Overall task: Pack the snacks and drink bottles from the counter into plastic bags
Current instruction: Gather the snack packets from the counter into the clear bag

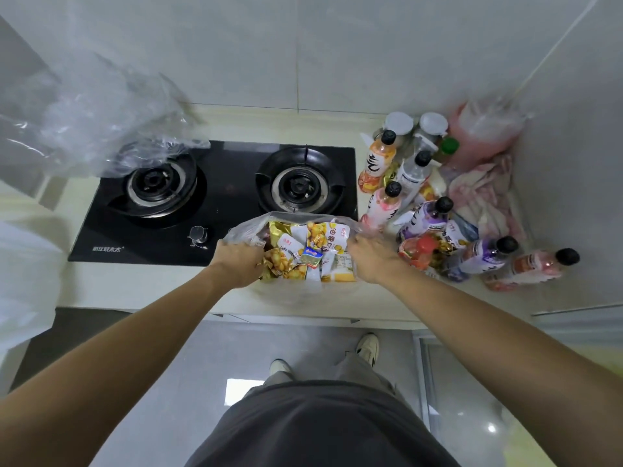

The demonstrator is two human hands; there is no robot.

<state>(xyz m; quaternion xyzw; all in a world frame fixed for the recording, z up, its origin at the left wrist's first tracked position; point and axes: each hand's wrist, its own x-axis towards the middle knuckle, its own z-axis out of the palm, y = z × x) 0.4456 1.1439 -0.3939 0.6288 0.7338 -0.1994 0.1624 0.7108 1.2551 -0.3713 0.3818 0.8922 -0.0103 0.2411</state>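
Observation:
A clear plastic bag point(293, 218) sits on the counter in front of the stove, filled with several yellow and white snack packets point(317, 241). My left hand point(236, 261) grips the bag's left rim and my right hand point(372, 259) grips its right rim, holding the mouth apart. To the right stand and lie several drink bottles point(379, 160) with black caps, in orange, pink and purple, with more snack packets point(448, 242) among them.
A black two-burner gas stove point(219, 197) lies behind the bag. A crumpled clear bag point(101, 129) hangs over its left burner. Pink plastic bags point(485, 183) fill the right corner by the wall. The counter edge point(303, 315) runs just below my hands.

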